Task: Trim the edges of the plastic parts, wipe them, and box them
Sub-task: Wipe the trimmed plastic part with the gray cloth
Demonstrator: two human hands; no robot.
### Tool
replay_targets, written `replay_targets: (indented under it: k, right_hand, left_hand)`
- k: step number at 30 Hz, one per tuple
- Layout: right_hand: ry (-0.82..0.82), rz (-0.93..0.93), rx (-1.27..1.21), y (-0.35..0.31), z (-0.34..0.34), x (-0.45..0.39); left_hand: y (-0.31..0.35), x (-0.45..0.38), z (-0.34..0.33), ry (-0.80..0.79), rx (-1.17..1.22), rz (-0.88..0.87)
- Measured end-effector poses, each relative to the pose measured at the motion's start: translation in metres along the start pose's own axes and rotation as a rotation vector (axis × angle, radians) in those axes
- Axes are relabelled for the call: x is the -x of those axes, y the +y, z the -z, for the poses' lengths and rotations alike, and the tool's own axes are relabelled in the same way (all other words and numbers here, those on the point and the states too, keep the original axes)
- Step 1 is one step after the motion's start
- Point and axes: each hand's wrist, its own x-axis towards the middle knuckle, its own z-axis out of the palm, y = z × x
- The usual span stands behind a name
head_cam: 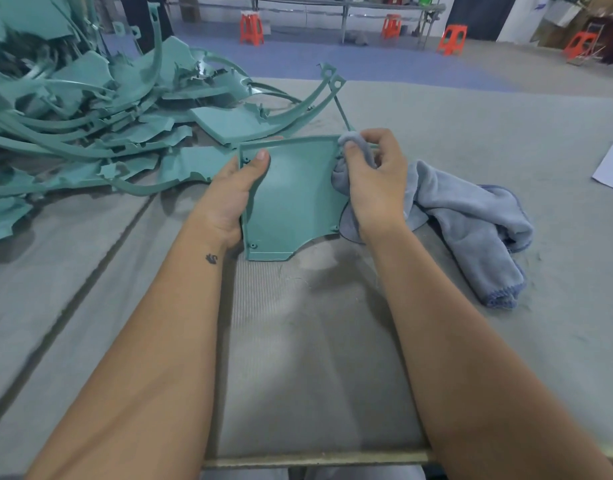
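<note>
now teal plastic part (291, 199) gripped between left hand (229, 199) and right hand (374, 181), cloth (471, 220) pinched in right

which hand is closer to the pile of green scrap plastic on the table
Left. The left hand grips the green panel right beside the scrap pile; the right hand, holding the cloth, is across the panel from the pile.
</note>
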Motion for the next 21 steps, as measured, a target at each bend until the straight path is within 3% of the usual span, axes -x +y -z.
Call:
replay_targets:
  k: [9,21]
  right_hand:
    - [0.290,-0.185,-0.128,0.013,0.006,-0.016]
    - [0.360,-0.413,-0.210,0.015,0.021,-0.034]
  left_hand:
    - [-0.007,-0.003,0.008,-0.120,-0.015,0.039]
    - [0.007,0.003,0.017,-0.027,0.173,0.001]
